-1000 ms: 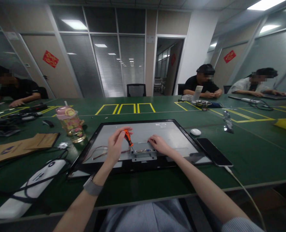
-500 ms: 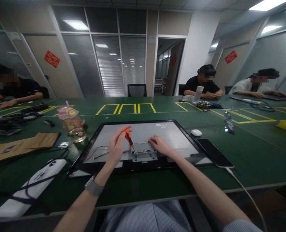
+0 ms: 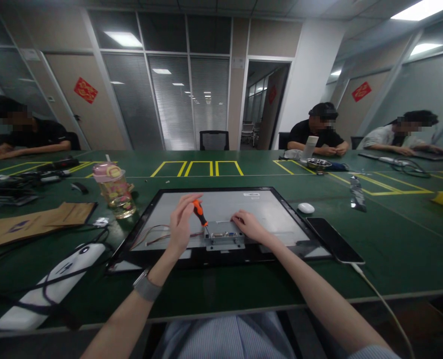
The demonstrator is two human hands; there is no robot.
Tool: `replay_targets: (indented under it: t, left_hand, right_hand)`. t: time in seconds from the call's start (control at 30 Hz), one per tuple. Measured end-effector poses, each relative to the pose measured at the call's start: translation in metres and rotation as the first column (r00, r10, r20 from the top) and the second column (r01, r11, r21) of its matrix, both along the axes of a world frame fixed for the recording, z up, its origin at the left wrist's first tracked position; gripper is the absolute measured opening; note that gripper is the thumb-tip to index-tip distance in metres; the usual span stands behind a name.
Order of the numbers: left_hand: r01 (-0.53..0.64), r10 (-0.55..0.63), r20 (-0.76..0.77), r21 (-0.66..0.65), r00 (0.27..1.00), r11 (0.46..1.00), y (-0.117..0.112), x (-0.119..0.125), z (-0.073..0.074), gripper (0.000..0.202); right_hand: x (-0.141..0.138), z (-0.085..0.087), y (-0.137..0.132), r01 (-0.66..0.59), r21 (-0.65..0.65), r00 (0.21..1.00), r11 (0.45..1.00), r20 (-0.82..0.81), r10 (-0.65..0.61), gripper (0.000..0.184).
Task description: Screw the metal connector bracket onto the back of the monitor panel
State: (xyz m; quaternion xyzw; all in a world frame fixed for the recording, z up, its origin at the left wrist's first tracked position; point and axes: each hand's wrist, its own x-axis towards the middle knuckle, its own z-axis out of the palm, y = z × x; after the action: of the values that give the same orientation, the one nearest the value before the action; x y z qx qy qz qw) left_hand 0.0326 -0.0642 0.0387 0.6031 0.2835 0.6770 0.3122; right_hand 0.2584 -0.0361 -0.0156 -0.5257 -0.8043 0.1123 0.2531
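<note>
My left hand (image 3: 181,223) holds an orange-and-black screwdriver (image 3: 199,213) by its handle, with the fingers stretched past the top. The screwdriver leans, its shaft pointing down at the left end of a metal bracket (image 3: 225,243) that has connector ports along its front. The tip's exact contact is too small to make out. At the bracket's rear right corner, my right hand (image 3: 247,224) has its fingers curled onto the edge. Beneath both hands a flat display panel (image 3: 270,209) with a black frame lies grey back up. Thin wires (image 3: 156,235) run across its left part.
Left of the panel stand a pink-lidded bottle (image 3: 114,192), a paper bag (image 3: 38,224) and a white power strip (image 3: 57,281) with black cables. On the right lie a white earbud case (image 3: 306,208) and a phone (image 3: 335,239) with its cable. Several people sit across the table.
The whole view has shifted slightly. My hands, the screwdriver and the bracket keep nearly the same places relative to one another.
</note>
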Motion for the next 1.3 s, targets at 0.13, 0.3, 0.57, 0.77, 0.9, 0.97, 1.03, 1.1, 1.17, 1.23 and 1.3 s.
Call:
replay_targets:
  t: [0.13, 0.3, 0.57, 0.77, 0.9, 0.97, 1.03, 1.1, 1.17, 1.23, 1.3]
  left_hand:
    - [0.106, -0.106, 0.0, -0.066, 0.994, 0.992, -0.0016, 0.0001, -0.0009, 0.032]
    - [0.011, -0.014, -0.081, -0.048, 0.997, 0.999, -0.0001, 0.0015, -0.0023, 0.027]
    - [-0.01, 0.014, -0.142, 0.034, 0.99, 0.999, -0.0027, 0.0009, 0.0004, 0.024]
    - [0.086, -0.095, -0.132, -0.069, 0.987, 0.994, -0.0047, 0.0009, 0.001, 0.029]
    - [0.024, -0.024, -0.165, -0.005, 0.986, 1.0, 0.0005, 0.0014, -0.0019, 0.023]
    - [-0.009, 0.015, -0.167, 0.037, 0.986, 0.999, 0.0025, 0.0017, -0.0028, 0.018]
    - [-0.024, 0.031, -0.159, 0.051, 0.987, 0.998, 0.0029, 0.0021, -0.0028, 0.015]
    - [-0.029, 0.037, -0.154, 0.057, 0.987, 0.998, 0.0016, 0.0022, -0.002, 0.013]
    - [-0.035, 0.045, -0.166, 0.065, 0.985, 0.997, -0.0005, 0.002, -0.0006, 0.013]
    - [-0.039, 0.05, -0.184, 0.063, 0.982, 0.997, -0.002, 0.0016, 0.0005, 0.016]
    - [-0.004, 0.008, -0.178, 0.021, 0.984, 1.0, -0.0021, 0.0014, 0.0008, 0.02]
  right_hand:
    - [-0.0002, -0.0013, 0.0016, 0.004, -0.001, 1.0, 1.0, 0.004, -0.004, 0.026]
    - [0.0001, -0.0022, 0.0016, 0.004, 0.006, 1.0, 1.0, 0.0, -0.004, 0.026]
    - [0.0007, -0.0026, 0.0021, 0.004, 0.005, 1.0, 1.0, -0.019, -0.004, 0.025]
    - [0.0019, -0.003, 0.0026, -0.002, 0.003, 1.0, 1.0, -0.028, 0.003, 0.025]
    - [0.0015, -0.0029, 0.0021, -0.003, 0.007, 1.0, 1.0, -0.025, 0.003, 0.024]
    - [0.0012, -0.0031, 0.0022, -0.003, 0.008, 1.0, 1.0, -0.023, 0.003, 0.025]
    - [0.001, -0.0036, 0.0026, -0.003, 0.011, 1.0, 1.0, -0.024, 0.003, 0.025]
    - [0.0012, -0.0043, 0.0032, -0.005, 0.01, 1.0, 1.0, -0.026, 0.005, 0.024]
    - [0.0016, -0.0048, 0.0037, -0.007, 0.008, 1.0, 1.0, -0.027, 0.007, 0.024]
    - [0.002, -0.0048, 0.0039, -0.007, 0.004, 1.0, 1.0, -0.028, 0.007, 0.024]
    - [0.0023, -0.0043, 0.0036, -0.007, 0.001, 1.0, 1.0, -0.029, 0.007, 0.025]
